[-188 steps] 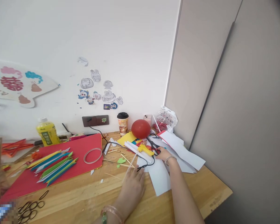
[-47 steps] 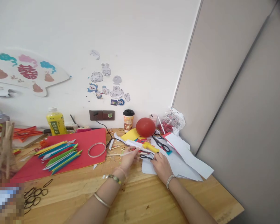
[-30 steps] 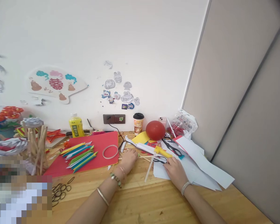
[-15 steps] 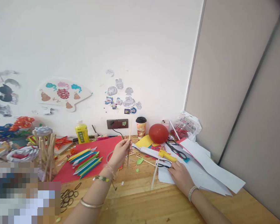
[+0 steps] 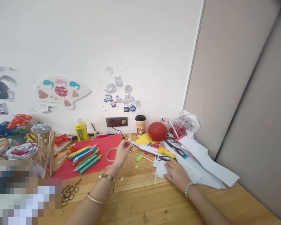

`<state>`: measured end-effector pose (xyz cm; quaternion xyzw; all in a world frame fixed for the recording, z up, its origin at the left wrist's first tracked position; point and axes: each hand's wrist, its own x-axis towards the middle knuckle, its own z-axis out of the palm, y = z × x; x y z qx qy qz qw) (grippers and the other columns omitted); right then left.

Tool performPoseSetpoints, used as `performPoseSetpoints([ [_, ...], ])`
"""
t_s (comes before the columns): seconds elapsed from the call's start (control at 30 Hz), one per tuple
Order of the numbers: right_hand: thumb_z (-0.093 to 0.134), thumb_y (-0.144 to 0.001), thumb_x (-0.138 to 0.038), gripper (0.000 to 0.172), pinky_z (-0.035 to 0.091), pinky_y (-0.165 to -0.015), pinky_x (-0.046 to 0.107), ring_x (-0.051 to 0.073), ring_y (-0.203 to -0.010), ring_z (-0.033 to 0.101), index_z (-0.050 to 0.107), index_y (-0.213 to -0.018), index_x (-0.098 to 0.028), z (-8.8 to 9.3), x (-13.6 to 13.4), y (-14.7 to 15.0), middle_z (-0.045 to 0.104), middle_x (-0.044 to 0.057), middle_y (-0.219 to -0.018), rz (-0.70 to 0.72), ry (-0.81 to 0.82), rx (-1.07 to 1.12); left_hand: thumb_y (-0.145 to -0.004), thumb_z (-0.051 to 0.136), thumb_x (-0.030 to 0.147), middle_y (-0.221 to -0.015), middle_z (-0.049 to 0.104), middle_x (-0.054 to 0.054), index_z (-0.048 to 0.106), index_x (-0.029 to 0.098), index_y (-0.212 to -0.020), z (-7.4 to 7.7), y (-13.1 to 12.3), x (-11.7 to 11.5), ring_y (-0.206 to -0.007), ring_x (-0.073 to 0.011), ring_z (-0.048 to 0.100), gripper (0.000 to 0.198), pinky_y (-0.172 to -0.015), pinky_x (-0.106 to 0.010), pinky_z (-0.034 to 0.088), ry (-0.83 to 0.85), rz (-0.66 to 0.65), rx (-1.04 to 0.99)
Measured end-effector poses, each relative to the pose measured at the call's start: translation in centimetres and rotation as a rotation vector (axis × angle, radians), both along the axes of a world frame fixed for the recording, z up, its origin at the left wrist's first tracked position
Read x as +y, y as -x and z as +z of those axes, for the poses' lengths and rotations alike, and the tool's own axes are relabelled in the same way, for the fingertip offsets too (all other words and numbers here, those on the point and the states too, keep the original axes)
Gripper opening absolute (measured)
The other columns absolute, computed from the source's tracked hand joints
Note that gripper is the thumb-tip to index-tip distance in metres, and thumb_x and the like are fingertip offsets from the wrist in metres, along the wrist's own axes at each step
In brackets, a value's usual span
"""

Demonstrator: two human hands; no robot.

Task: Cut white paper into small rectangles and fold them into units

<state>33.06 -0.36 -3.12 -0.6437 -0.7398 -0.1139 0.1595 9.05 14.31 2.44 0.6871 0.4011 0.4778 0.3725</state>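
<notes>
Head view: I see the left hand (image 5: 123, 153) closed in a pinch on an upright stick (image 5: 129, 132) above the tabletop (image 5: 131, 203); it looks light, stiff, snappable, best gripped mid-length. Rightward, the right hand (image 5: 177, 175) lies loosely spread on paper (image 5: 161, 173) beside the glue gun (image 5: 166, 153), apparently gripping nothing.

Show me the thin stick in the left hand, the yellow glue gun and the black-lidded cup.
Thin stick (image 5: 129, 133), head view: its upper length.
Yellow glue gun (image 5: 167, 153), head view: middle of its body.
Black-lidded cup (image 5: 140, 128), head view: its patterned side.

Soft, even daylight-bright view, dark upper-right corner
</notes>
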Motion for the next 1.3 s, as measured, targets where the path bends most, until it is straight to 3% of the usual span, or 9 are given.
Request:
performPoseSetpoints([
  [0.2,0.062,-0.074,-0.031,0.021,0.040,-0.079,0.033,0.024,-0.093,0.050,0.063,-0.092,-0.020,0.6,-0.1,0.1,0.065,0.006,-0.095,0.011,0.046,0.021,-0.084,0.051,0.029,-0.109,0.055,-0.006,0.053,0.016,-0.107,-0.9,-1.3,-0.1,-0.092,-0.0190,0.056,0.026,-0.078,-0.040,0.047,-0.166,0.011,0.414],
  [0.37,0.063,-0.073,-0.031,0.017,0.040,-0.077,0.033,0.024,-0.090,0.052,0.066,-0.085,-0.019,1.2,0.0,0.5,0.066,0.006,-0.090,0.005,0.070,0.026,-0.085,0.045,0.022,-0.093,0.059,-0.010,0.059,0.012,-0.089,-1.4,-2.7,-3.4,-0.086,-0.0217,0.056,0.017,-0.077,-0.042,0.044,-0.274,-0.051,0.627],
  [0.53,0.059,-0.077,-0.029,0.013,0.040,-0.074,0.031,0.023,-0.085,0.053,0.067,-0.078,-0.018,1.3,0.0,0.7,0.067,0.007,-0.083,0.004,0.065,0.048,-0.082,0.047,0.026,-0.092,0.063,-0.006,0.062,0.022,-0.084,-2.0,-5.5,-11.0,-0.091,-0.0190,0.054,0.016,-0.086,-0.032,0.038,-0.489,-0.360,0.714],
  [0.6,0.058,-0.077,-0.028,0.013,0.040,-0.073,0.030,0.022,-0.084,0.053,0.067,-0.078,-0.018,1.3,-0.1,0.7,0.067,0.007,-0.081,0.007,0.057,0.061,-0.081,0.047,0.024,-0.097,0.063,-0.008,0.060,0.020,-0.094,-2.5,-6.4,-13.1,-0.096,-0.0209,0.052,0.019,-0.088,-0.033,0.036,-0.758,-0.614,0.888],
  [0.63,0.059,-0.076,-0.028,0.012,0.040,-0.073,0.030,0.022,-0.084,0.053,0.067,-0.078,-0.018,1.3,-0.1,0.7,0.067,0.006,-0.081,0.008,0.050,0.067,-0.081,0.047,0.020,-0.097,0.063,-0.008,0.060,0.019,-0.093,-2.8,-6.7,-13.5,-0.096,-0.0217,0.052,0.018,-0.088,-0.034,0.036,-0.809,-0.592,0.998],
  [0.8,0.058,-0.077,-0.031,0.016,0.040,-0.080,0.030,0.021,-0.093,0.051,0.065,-0.089,-0.022,1.5,-0.4,0.1,0.063,0.005,-0.094,-0.030,-0.031,0.110,-0.080,0.042,0.004,-0.103,0.061,-0.016,0.059,0.011,-0.096,-3.2,-6.1,-10.2,-0.101,-0.0253,0.051,0.025,-0.087,-0.040,0.038,-0.742,-0.370,1.103],
  [0.97,0.051,-0.080,-0.025,0.028,0.034,-0.090,0.041,0.028,-0.107,0.044,0.057,-0.105,-0.016,1.3,0.1,-0.8,0.053,0.014,-0.115,-0.184,-0.122,0.177,-0.079,0.040,0.001,-0.119,0.053,-0.016,0.060,0.013,-0.093,-3.1,-4.6,-7.0,-0.119,-0.0256,0.040,0.028,-0.089,-0.038,0.039,-0.636,-0.225,1.145],
  [1.17,0.052,-0.078,-0.021,0.032,0.039,-0.085,0.032,0.024,-0.101,0.051,0.054,-0.109,-0.016,0.3,0.7,-0.9,0.060,0.009,-0.107,-0.204,-0.088,0.246,-0.074,0.035,-0.004,-0.096,0.062,-0.018,0.059,0.011,-0.099,-2.4,-4.1,-7.1,-0.086,-0.0249,0.061,0.037,-0.069,-0.036,0.049,-0.476,-0.156,1.201],
  [1.3,0.051,-0.079,-0.025,0.036,0.038,-0.085,0.032,0.025,-0.102,0.050,0.052,-0.113,-0.014,0.4,1.9,-1.1,0.058,0.012,-0.111,-0.232,-0.078,0.280,-0.073,0.037,-0.004,-0.093,0.063,-0.018,0.062,0.010,-0.093,-1.9,-4.7,-7.7,-0.088,-0.0287,0.060,0.035,-0.071,-0.040,0.047,-0.422,-0.201,1.182],
])
